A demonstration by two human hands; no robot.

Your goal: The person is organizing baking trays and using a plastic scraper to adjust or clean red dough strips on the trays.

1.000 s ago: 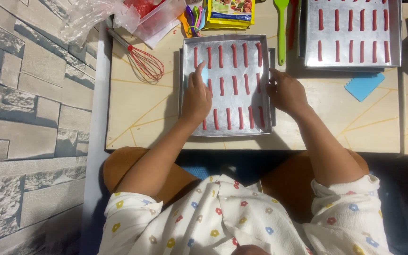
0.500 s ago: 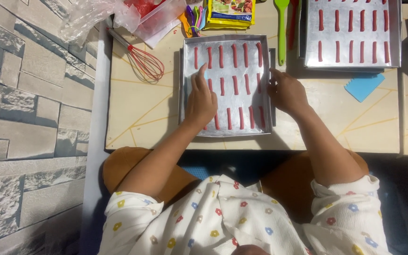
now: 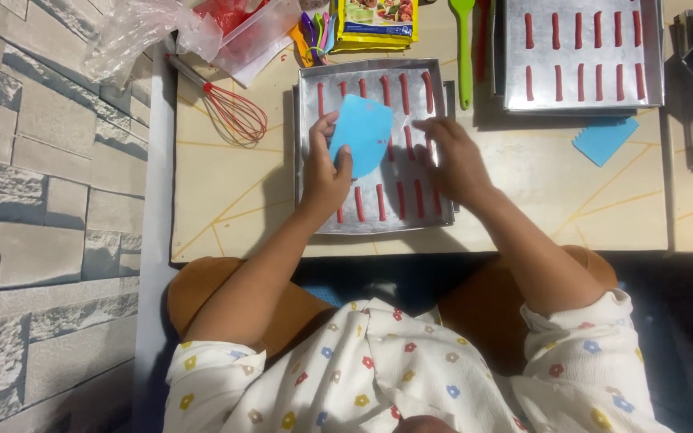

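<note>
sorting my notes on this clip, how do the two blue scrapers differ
The blue scraper in the left hand is held up over the near tray, fingers clamped on its edge; the other blue scraper lies flat on the table, untouched, just below the far tray. The held scraper shows smooth, rounded edges; the lying one shows a toothed edge. Both are thin, light blue and flat.

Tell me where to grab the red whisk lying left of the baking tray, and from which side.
Grip the whisk by its thin handle, which points up-left toward the plastic bag. Come from above, closing across the handle. It lies flat on the table, and the wire head would probably flex and slip. The handle's far end seems tucked under the clutter, so take it close to the wires.
</note>
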